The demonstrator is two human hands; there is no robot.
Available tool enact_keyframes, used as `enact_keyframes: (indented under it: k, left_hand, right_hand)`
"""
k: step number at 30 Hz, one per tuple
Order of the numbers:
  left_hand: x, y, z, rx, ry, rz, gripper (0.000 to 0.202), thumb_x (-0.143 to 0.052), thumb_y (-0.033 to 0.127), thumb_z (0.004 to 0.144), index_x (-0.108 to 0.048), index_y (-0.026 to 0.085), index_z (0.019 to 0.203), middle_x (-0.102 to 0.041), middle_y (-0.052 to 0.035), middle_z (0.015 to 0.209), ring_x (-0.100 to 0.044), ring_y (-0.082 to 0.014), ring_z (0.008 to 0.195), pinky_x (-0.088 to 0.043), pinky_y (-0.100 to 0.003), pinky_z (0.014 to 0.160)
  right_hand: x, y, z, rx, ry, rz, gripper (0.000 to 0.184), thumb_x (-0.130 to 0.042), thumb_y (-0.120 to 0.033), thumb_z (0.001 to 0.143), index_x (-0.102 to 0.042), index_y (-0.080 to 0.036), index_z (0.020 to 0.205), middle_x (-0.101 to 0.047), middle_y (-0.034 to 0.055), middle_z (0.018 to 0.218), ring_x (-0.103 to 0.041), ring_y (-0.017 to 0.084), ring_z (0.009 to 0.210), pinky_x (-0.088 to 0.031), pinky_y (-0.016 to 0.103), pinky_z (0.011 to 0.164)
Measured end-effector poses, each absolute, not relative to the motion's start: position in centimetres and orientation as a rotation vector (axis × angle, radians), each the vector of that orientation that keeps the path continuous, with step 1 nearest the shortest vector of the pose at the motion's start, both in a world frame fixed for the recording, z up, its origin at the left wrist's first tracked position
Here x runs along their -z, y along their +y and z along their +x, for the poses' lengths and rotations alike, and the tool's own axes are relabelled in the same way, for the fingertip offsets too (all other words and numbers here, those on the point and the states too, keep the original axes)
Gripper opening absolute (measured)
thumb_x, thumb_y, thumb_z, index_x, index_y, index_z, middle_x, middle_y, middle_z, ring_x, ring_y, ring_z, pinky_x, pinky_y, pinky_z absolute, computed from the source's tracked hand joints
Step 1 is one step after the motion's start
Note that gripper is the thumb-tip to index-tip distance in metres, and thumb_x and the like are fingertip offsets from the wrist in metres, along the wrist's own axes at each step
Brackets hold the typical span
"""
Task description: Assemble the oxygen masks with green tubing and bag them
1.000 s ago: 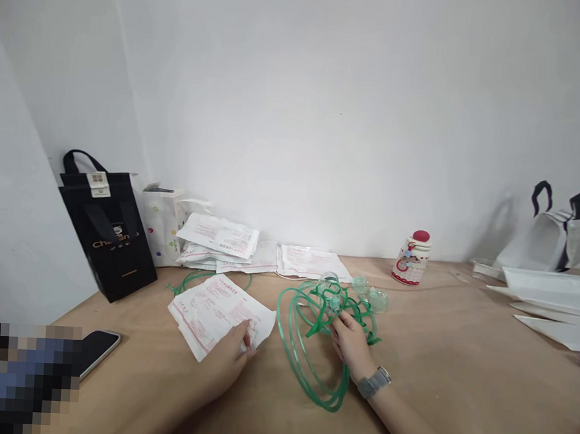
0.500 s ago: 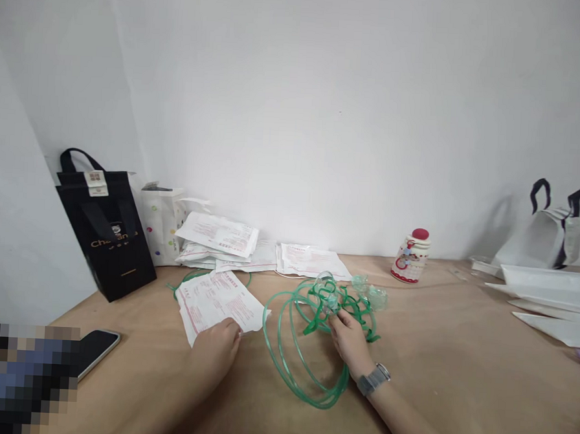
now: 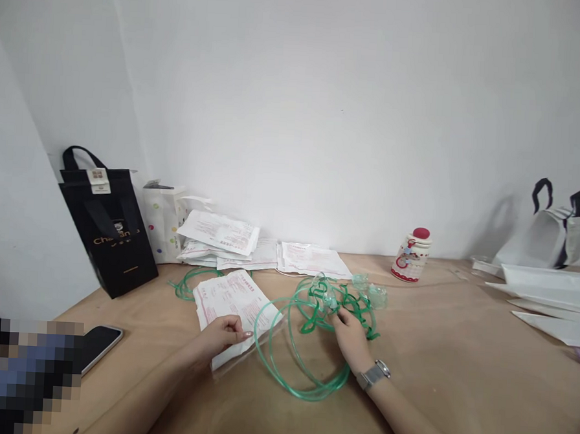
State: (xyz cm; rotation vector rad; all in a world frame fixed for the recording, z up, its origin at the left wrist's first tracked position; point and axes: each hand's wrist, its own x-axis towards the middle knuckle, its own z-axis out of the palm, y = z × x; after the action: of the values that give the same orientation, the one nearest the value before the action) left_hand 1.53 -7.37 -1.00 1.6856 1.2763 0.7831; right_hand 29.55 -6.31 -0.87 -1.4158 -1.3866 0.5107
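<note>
Brown, wood-toned surface (image 3: pixel 431 386) under everything. Near edge: right forearm wears a silver watch with a grey band (image 3: pixel 373 375); dark-screened phone with a pale rim (image 3: pixel 101 344) lies at left, partly cut off by a blurred patch. Left hand (image 3: pixel 225 335): fingers curled, thumb pressed in, pinching the near part of a flat white paper packet with red print and a clear film edge (image 3: pixel 230 297); packet lies under and just beyond the fingers. Right hand (image 3: pixel 349 337): nearly closed, fingertips gripping the pale connector of a clear plastic mask (image 3: pixel 331 300), which sits right at and beyond the fingertips; exact finger placement partly hidden. Coil of translucent green tubing (image 3: pixel 304 394) loops between both hands, leftmost loop beside the packet. Dark green straps (image 3: pixel 308 323) tangle around the mask; more clear plastic pieces (image 3: pixel 377 297) just past them, to the right. Beyond packet, thin green tubing (image 3: pixel 183 288). Far row, left to right: black paper bag with gold lettering (image 3: pixel 118 240), white bag with coloured dots (image 3: pixel 159 226), pile of white red-printed packets (image 3: pixel 220 233), cream-and-red bottle with a round red top (image 3: pixel 411 257), white flat sheets (image 3: pixel 553 290). White wall (image 3: pixel 324 115) behind.
</note>
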Motion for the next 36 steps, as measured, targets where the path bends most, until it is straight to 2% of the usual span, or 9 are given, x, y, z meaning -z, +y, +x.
enact_keyframes:
  k: [6, 9, 12, 15, 20, 24, 29, 32, 36]
  left_hand:
    - [-0.1, -8.8, 1.4, -0.716, 1.269, 1.93, 0.02, -0.056, 0.037, 0.067, -0.052, 0.017, 0.063, -0.045, 0.0006, 0.077, -0.046, -0.0129, 0.067, -0.038, -0.023, 0.06]
    - [-0.9, -9.7, 1.3, -0.585, 1.245, 2.12, 0.007, -0.049, 0.025, 0.07, -0.052, 0.018, 0.072, -0.044, -0.0004, 0.082, -0.048, -0.0123, 0.067, -0.04, -0.022, 0.058]
    - [-1.3, -10.2, 1.0, -0.498, 1.31, 2.229, 0.01, -0.046, 0.015, 0.066, -0.048, 0.019, 0.075, -0.045, 0.0001, 0.081, -0.048, -0.0119, 0.066, -0.039, -0.021, 0.057]
    - [-1.2, -10.2, 1.1, -0.454, 1.486, 2.246, 0.006, -0.041, 0.018, 0.07, -0.045, 0.02, 0.066, -0.047, -0.0007, 0.076, -0.047, -0.0143, 0.065, -0.037, -0.025, 0.06]
    - [-0.5, -10.1, 3.0, -0.493, 1.57, 2.139, 0.024, -0.035, 0.028, 0.077, -0.041, 0.02, 0.055, -0.052, -0.0026, 0.062, -0.052, -0.0201, 0.066, -0.036, -0.031, 0.064]
    - [0.6, -10.5, 5.4, -0.551, 1.539, 1.929, 0.026, -0.029, 0.031, 0.078, -0.039, 0.021, 0.056, -0.051, 0.001, 0.051, -0.053, -0.016, 0.049, -0.038, -0.025, 0.048]
    - [1.9, -10.2, 6.6, -0.59, 1.522, 1.714, 0.03, -0.016, 0.036, 0.08, -0.032, 0.023, 0.058, -0.038, 0.0069, 0.036, -0.041, -0.0122, 0.029, -0.032, -0.022, 0.032]
    - [1.5, -10.4, 6.5, -0.676, 1.518, 1.735, 0.031, -0.019, 0.039, 0.08, -0.031, 0.023, 0.057, -0.038, 0.0059, 0.04, -0.044, -0.0132, 0.038, -0.036, -0.024, 0.04]
    - [0.6, -11.4, 6.7, -0.812, 1.533, 1.91, 0.031, -0.032, 0.036, 0.079, -0.034, 0.021, 0.052, -0.046, 0.0003, 0.063, -0.05, -0.0177, 0.068, -0.038, -0.029, 0.063]
  right_hand:
    - [1.2, -5.9, 30.2, -0.493, -1.337, -1.455, 0.022, -0.043, -0.037, 0.063, -0.042, -0.019, 0.051, -0.039, -0.0044, 0.048, -0.038, 0.013, 0.052, -0.03, 0.024, 0.05]
    - [1.4, -5.7, 30.4, -0.49, -1.326, -1.459, 0.022, -0.043, -0.037, 0.064, -0.041, -0.02, 0.05, -0.034, -0.0059, 0.045, -0.034, 0.012, 0.048, -0.029, 0.023, 0.047]
    - [1.5, -5.6, 30.5, -0.486, -1.328, -1.459, 0.022, -0.042, -0.036, 0.064, -0.04, -0.02, 0.05, -0.033, -0.0065, 0.044, -0.033, 0.011, 0.046, -0.028, 0.023, 0.046]
    - [1.6, -5.6, 30.5, -0.475, -1.339, -1.46, 0.021, -0.041, -0.037, 0.064, -0.04, -0.02, 0.051, -0.034, -0.0064, 0.045, -0.032, 0.011, 0.046, -0.027, 0.022, 0.045]
    - [1.8, -5.8, 29.5, -0.434, -1.384, -1.487, 0.023, -0.039, -0.036, 0.066, -0.038, -0.02, 0.05, -0.035, -0.0055, 0.044, -0.034, 0.011, 0.046, -0.027, 0.022, 0.044]
    - [1.5, -6.0, 28.8, -0.362, -1.442, -1.566, 0.021, -0.039, -0.03, 0.068, -0.037, -0.02, 0.049, -0.039, -0.0038, 0.047, -0.037, 0.012, 0.047, -0.027, 0.022, 0.045]
    - [0.5, -6.1, 29.9, -0.187, -1.478, -1.695, 0.013, -0.04, -0.019, 0.07, -0.046, -0.018, 0.059, -0.05, 0.0018, 0.06, -0.043, 0.014, 0.056, -0.026, 0.024, 0.051]
    - [0.1, -6.3, 30.0, -0.116, -1.521, -1.72, 0.013, -0.04, -0.017, 0.072, -0.05, -0.017, 0.064, -0.054, 0.0057, 0.07, -0.048, 0.016, 0.062, -0.028, 0.025, 0.054]
    - [-0.3, -7.0, 28.9, -0.099, -1.597, -1.695, 0.014, -0.04, -0.018, 0.074, -0.053, -0.017, 0.069, -0.059, 0.0083, 0.077, -0.053, 0.019, 0.069, -0.033, 0.026, 0.058]
